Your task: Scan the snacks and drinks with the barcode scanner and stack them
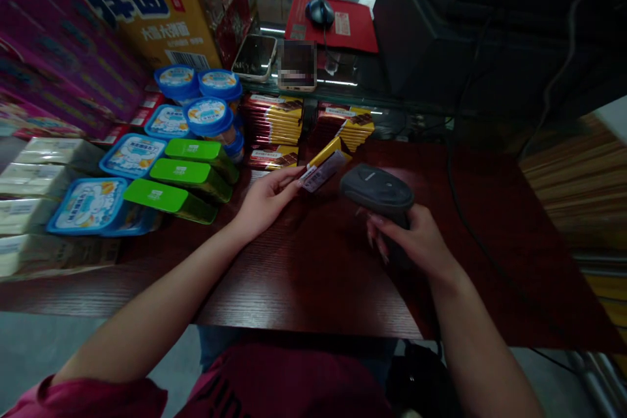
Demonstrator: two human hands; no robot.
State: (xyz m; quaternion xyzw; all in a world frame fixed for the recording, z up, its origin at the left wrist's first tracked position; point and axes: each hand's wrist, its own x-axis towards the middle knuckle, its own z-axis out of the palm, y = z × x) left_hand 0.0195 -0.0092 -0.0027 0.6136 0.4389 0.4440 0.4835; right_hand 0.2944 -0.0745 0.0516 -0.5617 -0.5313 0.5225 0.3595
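While the left hand holds a small yellow pack a little above the dark red counter, its fingers pinch only the near end. I think this is so that the white printed label is not covered. The pack is tilted, with the label side turned toward the scanner, which is just beside it on the right. The right hand grips this dark grey scanner with fingers curled closed around the handle, and the head is directed to the pack. On the left, green boxes and blue-lidded tubs lie in groups, probably sorted by kind, near the left arm. Stacks of chocolate bars stand behind the pack.
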